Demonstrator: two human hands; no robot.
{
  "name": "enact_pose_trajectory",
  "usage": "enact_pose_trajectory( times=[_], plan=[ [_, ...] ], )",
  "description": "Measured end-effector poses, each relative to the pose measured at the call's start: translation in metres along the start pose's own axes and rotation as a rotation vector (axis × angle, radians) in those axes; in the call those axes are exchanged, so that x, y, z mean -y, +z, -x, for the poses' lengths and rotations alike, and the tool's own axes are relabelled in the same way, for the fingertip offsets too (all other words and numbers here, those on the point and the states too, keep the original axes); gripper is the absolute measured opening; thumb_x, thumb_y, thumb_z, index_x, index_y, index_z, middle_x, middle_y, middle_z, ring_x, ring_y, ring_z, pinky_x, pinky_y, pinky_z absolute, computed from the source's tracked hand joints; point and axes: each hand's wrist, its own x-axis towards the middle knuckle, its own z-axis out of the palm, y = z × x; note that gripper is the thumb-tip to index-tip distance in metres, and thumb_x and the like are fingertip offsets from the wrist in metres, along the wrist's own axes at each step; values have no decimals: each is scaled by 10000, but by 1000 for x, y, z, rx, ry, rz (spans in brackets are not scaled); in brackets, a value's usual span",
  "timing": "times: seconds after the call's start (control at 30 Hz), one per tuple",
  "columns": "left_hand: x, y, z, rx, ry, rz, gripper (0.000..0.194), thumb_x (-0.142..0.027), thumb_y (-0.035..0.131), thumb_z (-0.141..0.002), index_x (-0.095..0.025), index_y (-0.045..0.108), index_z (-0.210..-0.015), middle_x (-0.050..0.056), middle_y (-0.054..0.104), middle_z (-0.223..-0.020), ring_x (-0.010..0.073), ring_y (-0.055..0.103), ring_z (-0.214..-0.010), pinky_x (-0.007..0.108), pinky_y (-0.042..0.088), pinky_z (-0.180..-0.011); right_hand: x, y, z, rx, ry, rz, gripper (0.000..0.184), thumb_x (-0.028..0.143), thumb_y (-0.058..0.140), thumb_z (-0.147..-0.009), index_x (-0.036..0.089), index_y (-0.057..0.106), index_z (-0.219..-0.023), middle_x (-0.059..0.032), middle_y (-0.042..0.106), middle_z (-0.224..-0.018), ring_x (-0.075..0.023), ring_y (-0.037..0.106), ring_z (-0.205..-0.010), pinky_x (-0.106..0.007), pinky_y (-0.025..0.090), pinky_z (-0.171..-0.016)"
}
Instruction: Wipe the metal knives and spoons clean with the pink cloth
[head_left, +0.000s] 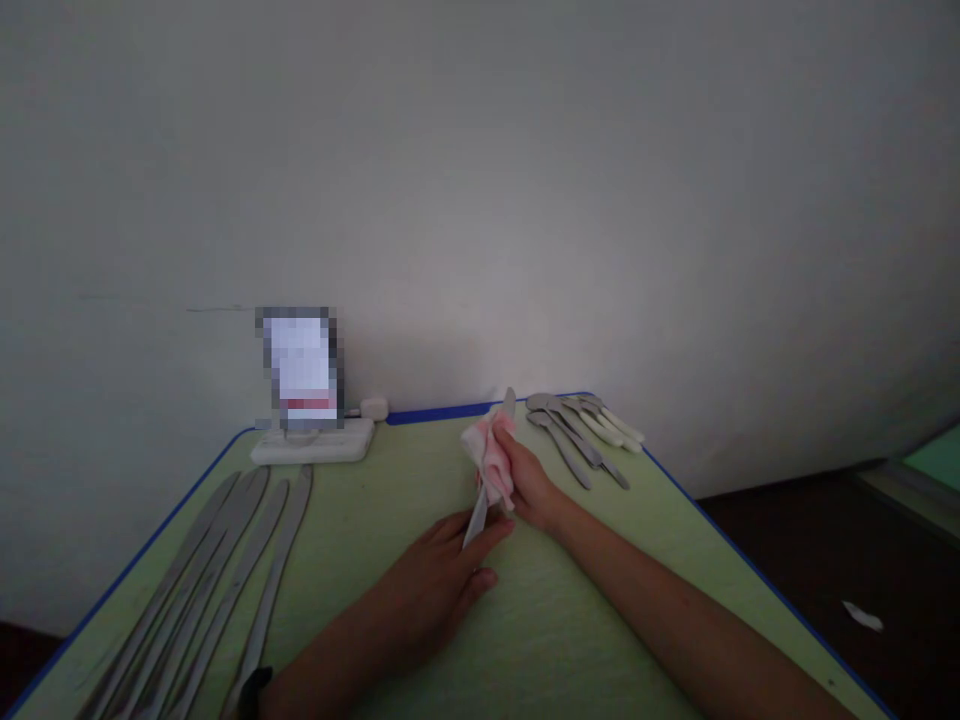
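A metal table knife [475, 521] is held over the middle of the table, pointing away from me. My left hand [450, 565] grips its near end, with part of the handle hidden by the fingers. Around the middle of the knife is a pink and white cloth [491, 460], pinched by my right hand [529, 485]; the knife's far end sticks out beyond it. To the left, several table knives [240, 560] lie side by side. Several spoons [559, 445] and some cutlery with cream handles [604, 428] lie at the far right.
A phone or small screen [304, 365], blurred out, stands on a white base [315, 442] at the back left. Beside it is a white plug [374, 408]. The green table [405, 490] has a blue edge and meets a pale wall [480, 200].
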Motion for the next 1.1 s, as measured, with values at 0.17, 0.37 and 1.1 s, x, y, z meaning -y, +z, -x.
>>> enact_pose_trajectory(
  times=[0.17, 0.37, 1.1],
  plan=[
    [1, 0, 0, -16, 7, -31, 443, -291, 382, -937, -238, 355, -1376, 69, 464, -1367, 223, 415, -1243, 418, 331, -1062, 6, -1, -2, -4, 13, -167, 388, 552, 571, -744, 182, 560, -627, 8, 580, -476, -95, 509, -407, -201, 392, -411],
    [-1, 3, -2, -55, 46, -108, 458, -224, 440, -905, -229, 379, -1359, 72, 494, -1340, 222, 424, -1238, 408, 358, -1047, 1, -5, -4, 23, 24, -82, 352, 485, 554, -789, 153, 582, -675, -10, 603, -490, -101, 531, -411, -197, 416, -427],
    [-4, 3, -2, -275, -127, 16, 422, -282, 322, -929, -231, 337, -1347, 75, 600, -1128, 214, 554, -1008, 403, 434, -901, -3, -4, 0, 89, -21, 72, 367, 498, 588, -750, 138, 559, -682, 0, 580, -503, -93, 501, -411, -197, 394, -399]
  ],
)
